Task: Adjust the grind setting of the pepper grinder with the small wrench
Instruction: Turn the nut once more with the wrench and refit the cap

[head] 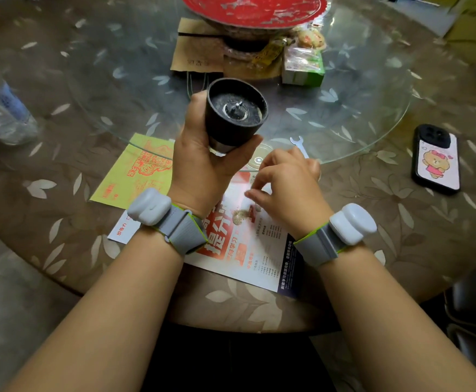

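My left hand [200,162] grips a black pepper grinder [235,114], held upside down above the table so its open base faces me. A small metal nut on a central shaft shows inside the base. A small silver wrench [299,144] sticks up behind my right hand [287,185]; its open jaw points away from me. The right hand's fingers are curled and its thumb and forefinger are pinched. Whether they hold the wrench's hidden lower end, I cannot tell. A little heap of ground pepper [241,216] lies on the leaflet under my hands.
A printed leaflet [248,250] and a yellow-green paper [135,171] lie on the round table. A glass turntable [344,108] carries a red-lidded pot [253,12] and snack packets [304,63]. A phone [436,159] lies right, a clear bottle [2,106] left.
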Action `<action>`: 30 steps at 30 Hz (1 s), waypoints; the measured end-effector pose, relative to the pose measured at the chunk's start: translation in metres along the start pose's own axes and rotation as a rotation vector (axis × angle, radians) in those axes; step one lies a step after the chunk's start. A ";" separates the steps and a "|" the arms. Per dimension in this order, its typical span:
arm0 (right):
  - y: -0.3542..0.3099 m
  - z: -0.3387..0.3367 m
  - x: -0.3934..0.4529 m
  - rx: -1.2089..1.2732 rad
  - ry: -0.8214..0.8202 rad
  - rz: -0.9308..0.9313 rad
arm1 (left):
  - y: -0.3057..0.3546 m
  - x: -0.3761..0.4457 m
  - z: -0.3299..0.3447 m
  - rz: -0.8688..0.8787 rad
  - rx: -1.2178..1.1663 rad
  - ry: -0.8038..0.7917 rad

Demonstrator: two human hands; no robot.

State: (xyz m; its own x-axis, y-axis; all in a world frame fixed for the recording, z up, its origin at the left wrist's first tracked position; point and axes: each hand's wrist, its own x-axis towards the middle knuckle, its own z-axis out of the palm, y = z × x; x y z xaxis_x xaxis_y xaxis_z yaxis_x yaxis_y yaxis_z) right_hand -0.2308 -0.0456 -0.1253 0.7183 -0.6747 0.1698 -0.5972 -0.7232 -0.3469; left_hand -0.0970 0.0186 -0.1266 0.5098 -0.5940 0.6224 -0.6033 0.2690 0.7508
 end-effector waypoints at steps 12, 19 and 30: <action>-0.007 0.001 -0.011 0.118 0.049 0.056 | -0.005 0.001 -0.006 -0.078 -0.074 0.128; -0.007 0.002 -0.011 0.206 0.061 0.056 | 0.000 -0.003 -0.005 -0.105 -0.027 0.066; -0.002 0.007 -0.017 0.224 0.131 0.105 | 0.003 -0.004 -0.005 -0.095 -0.007 0.065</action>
State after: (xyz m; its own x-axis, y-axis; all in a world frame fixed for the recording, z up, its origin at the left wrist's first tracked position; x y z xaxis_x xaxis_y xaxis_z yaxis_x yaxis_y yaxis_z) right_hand -0.2399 -0.0317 -0.1339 0.5955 -0.7684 0.2344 -0.5618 -0.6069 -0.5621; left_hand -0.0979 0.0258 -0.1255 0.6033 -0.5667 0.5611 -0.5463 0.2189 0.8085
